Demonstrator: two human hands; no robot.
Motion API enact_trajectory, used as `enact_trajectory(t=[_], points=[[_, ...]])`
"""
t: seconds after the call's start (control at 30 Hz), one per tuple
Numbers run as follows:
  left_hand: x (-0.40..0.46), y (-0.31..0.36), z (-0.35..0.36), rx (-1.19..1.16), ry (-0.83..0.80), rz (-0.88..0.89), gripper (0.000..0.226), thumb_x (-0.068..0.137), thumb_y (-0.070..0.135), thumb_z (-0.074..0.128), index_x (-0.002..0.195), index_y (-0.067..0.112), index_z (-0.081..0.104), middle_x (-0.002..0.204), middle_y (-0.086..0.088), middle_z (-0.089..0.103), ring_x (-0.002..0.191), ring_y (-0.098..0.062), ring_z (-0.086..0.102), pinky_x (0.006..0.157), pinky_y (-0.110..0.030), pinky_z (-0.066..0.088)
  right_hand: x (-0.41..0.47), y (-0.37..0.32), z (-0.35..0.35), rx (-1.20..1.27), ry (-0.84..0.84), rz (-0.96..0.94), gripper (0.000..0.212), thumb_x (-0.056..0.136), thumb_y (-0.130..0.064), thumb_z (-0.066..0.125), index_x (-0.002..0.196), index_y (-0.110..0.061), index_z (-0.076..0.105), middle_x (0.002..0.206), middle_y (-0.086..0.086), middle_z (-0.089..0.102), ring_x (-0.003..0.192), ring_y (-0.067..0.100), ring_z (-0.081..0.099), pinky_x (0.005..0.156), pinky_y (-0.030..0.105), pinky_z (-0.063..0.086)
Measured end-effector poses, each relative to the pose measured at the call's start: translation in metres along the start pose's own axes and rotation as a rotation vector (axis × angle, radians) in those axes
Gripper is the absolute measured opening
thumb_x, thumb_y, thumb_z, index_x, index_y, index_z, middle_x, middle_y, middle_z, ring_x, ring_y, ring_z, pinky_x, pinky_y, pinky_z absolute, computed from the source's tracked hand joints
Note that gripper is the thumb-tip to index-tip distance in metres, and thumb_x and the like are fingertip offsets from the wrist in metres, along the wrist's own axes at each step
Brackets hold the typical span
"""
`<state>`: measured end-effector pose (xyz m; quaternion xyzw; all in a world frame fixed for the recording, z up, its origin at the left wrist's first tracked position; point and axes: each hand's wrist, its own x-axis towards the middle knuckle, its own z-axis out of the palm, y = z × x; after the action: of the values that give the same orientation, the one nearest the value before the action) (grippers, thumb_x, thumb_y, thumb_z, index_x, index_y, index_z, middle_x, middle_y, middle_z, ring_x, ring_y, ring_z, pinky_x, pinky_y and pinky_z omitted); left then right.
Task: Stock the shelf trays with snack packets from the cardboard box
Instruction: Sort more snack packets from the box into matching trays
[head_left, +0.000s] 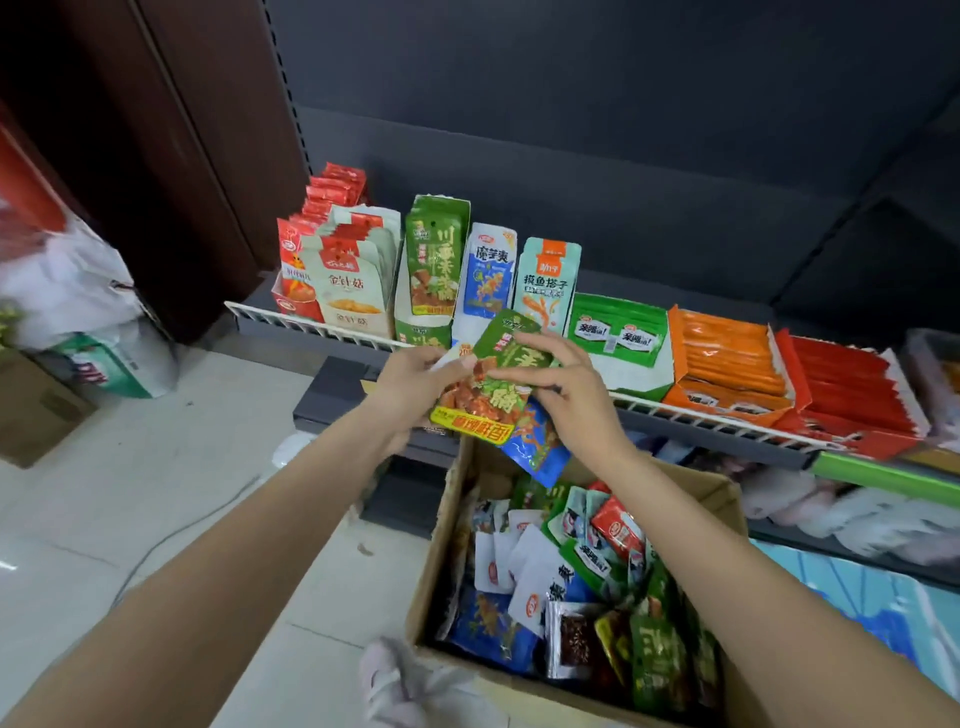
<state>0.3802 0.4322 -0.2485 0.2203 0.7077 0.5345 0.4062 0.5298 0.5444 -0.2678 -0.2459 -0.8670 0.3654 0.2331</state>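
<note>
Above the cardboard box (582, 587), which sits open on the floor against the shelf front and is heaped with mixed snack packets, both bare hands meet at one green packet (493, 379). Left of the packet, the left hand (415, 382) pinches its left edge, fingers curled, with a white packet edge showing at the fingertips. Right of it, the right hand (566, 387) grips the packet's right side, thumb across the printed face. Just below the green packet, a blue packet (537, 441) hangs tilted behind the right palm; which hand carries it cannot be told. Behind the hands, above the box, the shelf (311, 325) with its white wire rail bears display trays: red-and-cream packets at far left, then a green tray (434, 260) of matching green packets standing upright, then blue and teal packets, flat green packs, an orange tray (727, 364), and red sticks at far right.
</note>
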Motion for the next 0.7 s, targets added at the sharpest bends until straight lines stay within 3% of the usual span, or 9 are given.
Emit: enact_trajectory(t=[0.1,0.17,0.27,0.33,0.4,0.47,0.57,0.7], points=[[0.017,0.011,-0.021,0.017,0.022,0.075,0.022,0.084,0.022,0.070,0.101,0.007,0.065,0.093,-0.014,0.068,0.091,-0.031,0.062,0.090,-0.048,0.048,0.030,-0.020,0.011,0.090,0.032,0.072,0.067,0.085,0.018,0.039,0.116,-0.036,0.063,0.143,-0.008,0.039,0.138,0.009,0.025,0.112,0.025,0.024],[0.031,0.019,-0.038,0.040,0.051,0.145,0.016,0.085,0.017,0.069,0.097,0.007,0.065,0.087,-0.013,0.065,0.085,-0.026,0.060,0.081,-0.042,0.049,0.052,-0.030,0.018,0.352,0.083,0.261,0.063,0.089,0.012,0.041,0.129,-0.036,0.051,0.138,-0.008,0.042,0.132,0.008,0.034,0.108,0.027,0.033],[0.052,0.029,-0.065,0.076,0.018,0.215,0.009,0.083,0.018,0.071,0.082,0.014,0.064,0.077,-0.005,0.059,0.073,-0.018,0.054,0.069,-0.030,0.042,0.086,-0.040,0.030,0.756,0.051,0.509,0.027,0.093,-0.014,0.055,0.117,-0.027,0.055,0.111,-0.003,0.063,0.103,0.014,0.061,0.091,0.031,0.048],[0.065,0.037,-0.079,0.137,-0.024,0.241,0.012,0.080,0.018,0.074,0.077,0.016,0.063,0.074,-0.002,0.063,0.067,-0.013,0.057,0.066,-0.023,0.044,0.106,-0.041,0.038,0.656,0.032,0.517,0.029,0.087,-0.024,0.066,0.114,-0.018,0.060,0.110,0.000,0.069,0.101,0.017,0.065,0.094,0.039,0.050],[0.079,0.046,-0.093,0.228,-0.025,0.307,0.016,0.079,0.016,0.075,0.072,0.015,0.060,0.064,0.003,0.058,0.057,-0.007,0.051,0.051,-0.012,0.037,0.126,-0.046,0.045,0.578,0.137,0.502,0.019,0.083,-0.020,0.071,0.101,-0.017,0.065,0.104,0.002,0.071,0.098,0.018,0.066,0.095,0.041,0.049],[0.096,0.053,-0.110,0.321,0.064,0.389,0.015,0.080,0.017,0.073,0.073,0.013,0.061,0.064,0.004,0.054,0.060,-0.011,0.047,0.051,-0.017,0.033,0.146,-0.051,0.048,0.602,0.277,0.494,0.011,0.083,-0.013,0.071,0.087,-0.021,0.065,0.096,0.002,0.071,0.089,0.017,0.067,0.089,0.039,0.050],[0.121,0.064,-0.137,0.419,0.185,0.460,0.012,0.082,0.021,0.071,0.085,0.010,0.066,0.073,0.000,0.060,0.073,-0.023,0.056,0.064,-0.033,0.038,0.171,-0.051,0.049,0.629,0.435,0.489,0.017,0.085,-0.005,0.066,0.083,-0.022,0.063,0.093,0.001,0.070,0.083,0.015,0.066,0.081,0.037,0.053],[0.142,0.079,-0.151,0.550,0.235,0.523,0.024,0.083,0.026,0.069,0.100,0.010,0.066,0.094,-0.008,0.069,0.086,-0.029,0.062,0.067,-0.033,0.042,0.203,-0.046,0.058,0.652,0.466,0.513,0.020,0.087,-0.002,0.062,0.085,-0.022,0.062,0.095,0.000,0.068,0.093,0.021,0.064,0.091,0.047,0.051]])
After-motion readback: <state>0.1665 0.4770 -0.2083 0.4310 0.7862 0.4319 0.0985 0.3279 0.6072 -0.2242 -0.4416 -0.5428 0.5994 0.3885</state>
